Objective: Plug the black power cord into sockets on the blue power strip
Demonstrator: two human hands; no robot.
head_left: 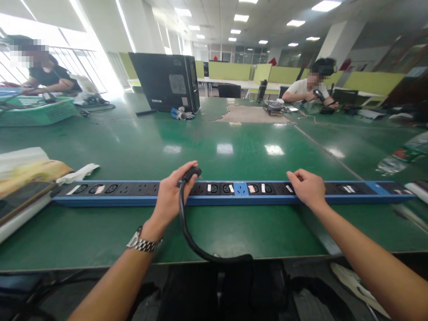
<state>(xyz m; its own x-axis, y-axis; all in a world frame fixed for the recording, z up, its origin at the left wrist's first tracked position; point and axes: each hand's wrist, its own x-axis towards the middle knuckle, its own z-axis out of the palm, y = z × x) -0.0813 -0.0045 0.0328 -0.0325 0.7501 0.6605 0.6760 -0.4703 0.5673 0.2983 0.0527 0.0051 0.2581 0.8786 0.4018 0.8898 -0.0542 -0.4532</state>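
Green tabletop [133, 142]: shiny, bare-handed work.
Blue power strip [236, 201]: lies across it — keep steady.
Black cable [186, 229]: bowed toward table edge; leave slack.
Right hand [307, 187]: over strip, fingers curled; whether gripping, cannot tell.
Left hand [171, 192]: over strip, fingers clamped on black plug [194, 173].
Plug: steer by its body — not the cable.

Computer case [162, 82] placed beyond left hand [170, 196], green basket [50, 112] set farther left, bottle [406, 154] laid rightward of right hand [309, 189]
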